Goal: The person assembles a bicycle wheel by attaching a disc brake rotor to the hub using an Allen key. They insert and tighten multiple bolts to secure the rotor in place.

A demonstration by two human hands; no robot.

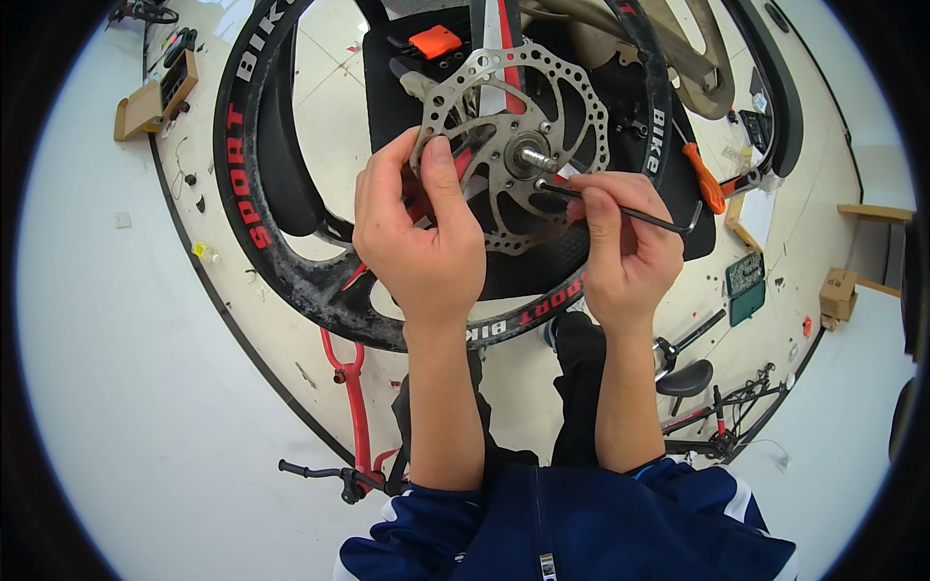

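A black bicycle wheel (254,165) with red and white lettering lies flat in front of me. At its hub sits a silver brake disc (504,62) with a perforated rim, and a threaded axle (533,158) sticks up from the centre. My left hand (426,242) pinches the disc's left edge between thumb and fingers. In my right hand (630,242) is a black hex key (644,217), its bent end pointing right. The key's other end meets a bolt on the disc just below the axle. My right fingertips partly cover the disc's lower right side.
Beneath the wheel is a black support (417,107) with an orange object (435,42) on it. An orange-handled screwdriver (706,179) lies to the right, beyond it a green case (746,302). A red bicycle frame (357,416) and a black saddle (686,379) are near my legs.
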